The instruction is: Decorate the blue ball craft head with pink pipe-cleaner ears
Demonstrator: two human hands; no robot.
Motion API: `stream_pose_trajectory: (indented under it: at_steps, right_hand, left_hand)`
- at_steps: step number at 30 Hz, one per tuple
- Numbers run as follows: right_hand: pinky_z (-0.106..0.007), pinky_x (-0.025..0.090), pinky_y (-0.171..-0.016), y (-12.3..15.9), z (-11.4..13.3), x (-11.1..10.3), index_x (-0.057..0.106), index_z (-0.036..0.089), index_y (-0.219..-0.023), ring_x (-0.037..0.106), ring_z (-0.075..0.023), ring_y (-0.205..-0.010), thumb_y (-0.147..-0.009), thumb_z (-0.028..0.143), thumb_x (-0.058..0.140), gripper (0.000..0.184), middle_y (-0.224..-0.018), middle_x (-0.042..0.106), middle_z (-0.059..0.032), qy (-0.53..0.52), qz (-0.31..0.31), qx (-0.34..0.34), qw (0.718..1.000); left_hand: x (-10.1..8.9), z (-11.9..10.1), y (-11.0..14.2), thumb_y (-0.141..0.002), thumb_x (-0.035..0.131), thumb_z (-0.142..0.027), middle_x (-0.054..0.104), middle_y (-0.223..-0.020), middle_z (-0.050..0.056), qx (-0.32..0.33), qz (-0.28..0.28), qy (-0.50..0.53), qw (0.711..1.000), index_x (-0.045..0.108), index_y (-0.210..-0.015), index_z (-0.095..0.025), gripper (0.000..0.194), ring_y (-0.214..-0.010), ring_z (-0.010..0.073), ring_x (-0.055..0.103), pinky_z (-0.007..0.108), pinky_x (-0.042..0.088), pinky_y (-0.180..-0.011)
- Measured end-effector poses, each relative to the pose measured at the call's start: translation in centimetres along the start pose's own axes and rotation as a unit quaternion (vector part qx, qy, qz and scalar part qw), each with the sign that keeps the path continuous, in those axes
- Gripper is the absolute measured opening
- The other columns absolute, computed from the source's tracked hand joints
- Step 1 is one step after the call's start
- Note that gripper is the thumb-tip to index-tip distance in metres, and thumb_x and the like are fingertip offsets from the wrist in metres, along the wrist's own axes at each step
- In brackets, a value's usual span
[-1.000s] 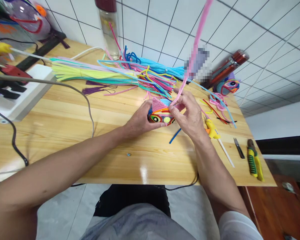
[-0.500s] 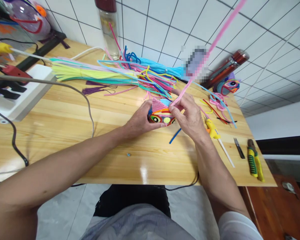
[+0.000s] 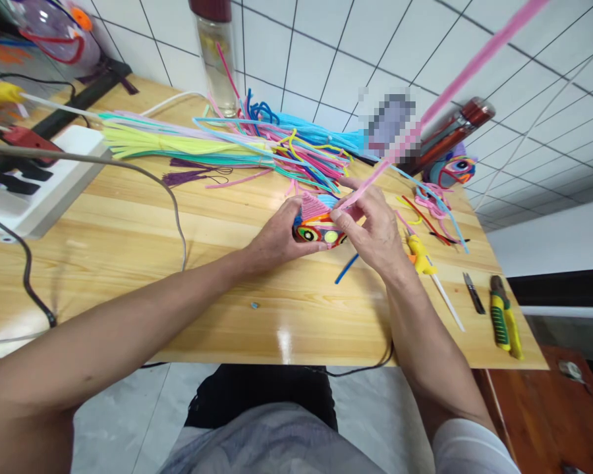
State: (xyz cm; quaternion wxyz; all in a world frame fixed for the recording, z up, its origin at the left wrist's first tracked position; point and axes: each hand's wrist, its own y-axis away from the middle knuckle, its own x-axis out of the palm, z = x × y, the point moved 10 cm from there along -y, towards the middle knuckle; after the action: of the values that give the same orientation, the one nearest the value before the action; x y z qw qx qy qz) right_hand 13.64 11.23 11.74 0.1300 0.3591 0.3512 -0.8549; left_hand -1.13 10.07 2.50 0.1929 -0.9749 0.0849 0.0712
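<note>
My left hand (image 3: 280,235) is closed around the left side of a small colourful pipe-cleaner figure (image 3: 316,220) with round eyes and a pink ridged triangle on top. Between the thumb and fingers of my right hand (image 3: 370,220) is a long pink pipe cleaner (image 3: 393,155), pressed against the figure's top right. Its free length slants up and out past the top edge of the view. My right fingers hide part of the figure. A short blue pipe cleaner (image 3: 346,268) lies on the table just below my right hand.
Bundled pipe cleaners (image 3: 192,145) lie at the back, by a glass bottle (image 3: 215,66). On the right are a yellow glue gun (image 3: 422,255), small snips (image 3: 473,293), pliers (image 3: 504,318) and a red flask (image 3: 457,131). A white power strip (image 3: 64,181) with cords stands left.
The free end of the pink pipe cleaner has swung to the right and lower. Both hands and the figure are almost where they were.
</note>
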Motion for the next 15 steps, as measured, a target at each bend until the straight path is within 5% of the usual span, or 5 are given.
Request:
stream_pose_trajectory:
  at_steps: [15]
  right_hand:
    - [-0.060,0.059,-0.112,-0.09,0.16,-0.46,0.078,0.027,-0.092,0.073,-0.0338,-0.131,-0.100,0.028,0.072,0.011,-0.133,0.081,-0.0069,-0.017,-0.021,0.017,0.999]
  left_hand:
    - [0.06,0.54,0.00,-0.077,0.096,-0.048,0.067,-0.140,0.017,-0.006,0.001,-0.001,1.000,0.058,-0.141,-0.021,0.079,-0.131,0.0351,0.067,0.052,0.058,-0.110]
